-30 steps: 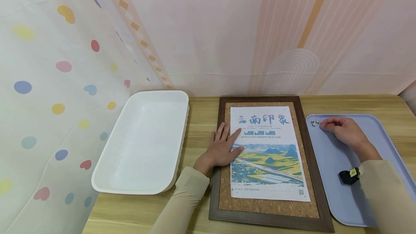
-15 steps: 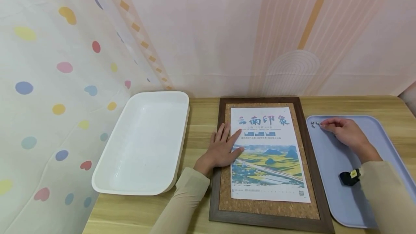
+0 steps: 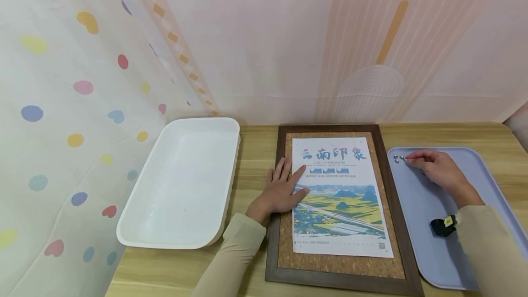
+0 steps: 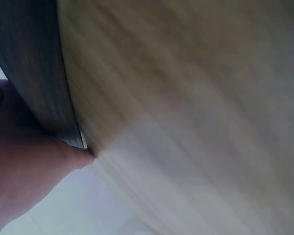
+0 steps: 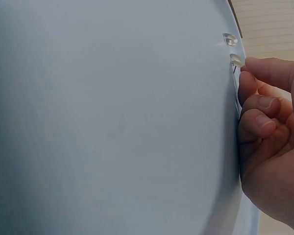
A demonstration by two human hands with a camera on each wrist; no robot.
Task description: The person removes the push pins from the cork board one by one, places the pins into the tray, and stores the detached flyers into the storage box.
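Observation:
My left hand [image 3: 280, 191] lies flat with spread fingers on the left side of a framed corkboard [image 3: 338, 267], its thumb and index finger reaching onto a printed landscape poster [image 3: 340, 210]. In the left wrist view, part of that hand [image 4: 34, 171] shows at the dark frame [image 4: 36, 54]. Over the far left corner of a blue tray [image 3: 433, 255], my right hand [image 3: 437, 171] pinches a small silver thumbtack [image 5: 236, 60] between thumb and index finger, its other fingers curled. Several more tacks [image 3: 397, 160] lie just left of the fingertips.
A white basin [image 3: 185, 187] stands on the wooden table [image 3: 255, 150] at the left. A black object with a yellow label [image 3: 443, 226] is by the right sleeve, over the tray. A patterned cloth [image 3: 264, 45] hangs behind the table.
Both hands have stayed almost still. The head view has shifted slightly, and a small glint shows more clearly at the right fingertips.

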